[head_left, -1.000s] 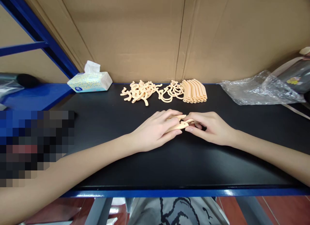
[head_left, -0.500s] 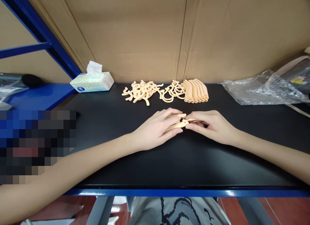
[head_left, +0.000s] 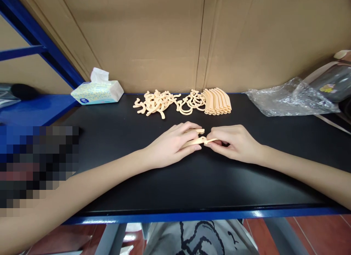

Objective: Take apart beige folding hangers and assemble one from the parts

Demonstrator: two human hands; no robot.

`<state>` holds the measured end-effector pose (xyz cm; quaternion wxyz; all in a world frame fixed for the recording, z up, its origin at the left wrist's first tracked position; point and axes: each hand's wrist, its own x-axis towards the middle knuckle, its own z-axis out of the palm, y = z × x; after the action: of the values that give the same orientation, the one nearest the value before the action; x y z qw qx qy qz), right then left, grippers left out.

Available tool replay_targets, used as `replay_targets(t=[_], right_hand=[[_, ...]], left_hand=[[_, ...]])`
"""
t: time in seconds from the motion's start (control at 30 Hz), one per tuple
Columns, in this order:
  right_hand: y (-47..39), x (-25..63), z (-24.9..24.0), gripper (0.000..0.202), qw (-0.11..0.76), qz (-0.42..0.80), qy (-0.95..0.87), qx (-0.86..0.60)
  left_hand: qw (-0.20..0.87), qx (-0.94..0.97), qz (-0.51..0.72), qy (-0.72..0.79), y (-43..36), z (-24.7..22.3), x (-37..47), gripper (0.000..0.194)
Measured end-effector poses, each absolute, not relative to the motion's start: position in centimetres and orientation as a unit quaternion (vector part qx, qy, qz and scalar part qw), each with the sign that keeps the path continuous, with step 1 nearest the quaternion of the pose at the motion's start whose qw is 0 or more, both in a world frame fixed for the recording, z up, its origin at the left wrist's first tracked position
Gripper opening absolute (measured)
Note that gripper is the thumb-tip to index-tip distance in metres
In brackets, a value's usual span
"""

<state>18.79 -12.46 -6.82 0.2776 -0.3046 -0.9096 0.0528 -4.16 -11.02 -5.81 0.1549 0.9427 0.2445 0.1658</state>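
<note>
My left hand (head_left: 178, 142) lies palm down over the middle of the black table, its fingers closed round two beige pieces that look like folding-hanger arms. The nearer hanger arm (head_left: 193, 141) has a rounded end with a small hole. Beyond it, the tip of the farther arm (head_left: 201, 131) sticks out past the fingers. My right hand (head_left: 233, 141) pinches a thin beige piece (head_left: 211, 140), whose tip meets the holed end of the nearer arm. Most of this thin piece is hidden by the fingers, so its full shape does not show.
Along the back lie a heap of short curved beige pieces (head_left: 157, 103), several C-shaped hooks (head_left: 187, 111) and a row of long curved beige arms (head_left: 218, 103). A tissue pack (head_left: 98, 92) stands back left. Clear plastic wrap (head_left: 285, 99) lies back right, beside a bag (head_left: 334, 83).
My right hand has drawn slightly away and turned, so the thin piece shows more and points to the nearer arm's holed end. My left hand keeps its grip. The whole view has shifted slightly.
</note>
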Motion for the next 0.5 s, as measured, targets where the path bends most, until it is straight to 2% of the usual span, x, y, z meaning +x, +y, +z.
replay_targets(t=[0.1,0.27,0.5], right_hand=[[-12.28,18.81,-6.97,0.016,0.266,0.050,-0.912,-0.308],[-11.96,19.03,-7.12,0.026,0.251,0.117,-0.882,-0.381],[-12.08,18.68,-6.79,0.027,0.211,0.152,-0.901,-0.348]], left_hand=[[0.142,0.945,0.162,0.247,-11.02,-5.90,-4.18,0.026],[0.132,0.945,0.165,0.248,-11.13,-5.88,-4.22,0.025],[0.123,0.955,0.148,0.225,-11.16,-5.81,-4.12,0.025]])
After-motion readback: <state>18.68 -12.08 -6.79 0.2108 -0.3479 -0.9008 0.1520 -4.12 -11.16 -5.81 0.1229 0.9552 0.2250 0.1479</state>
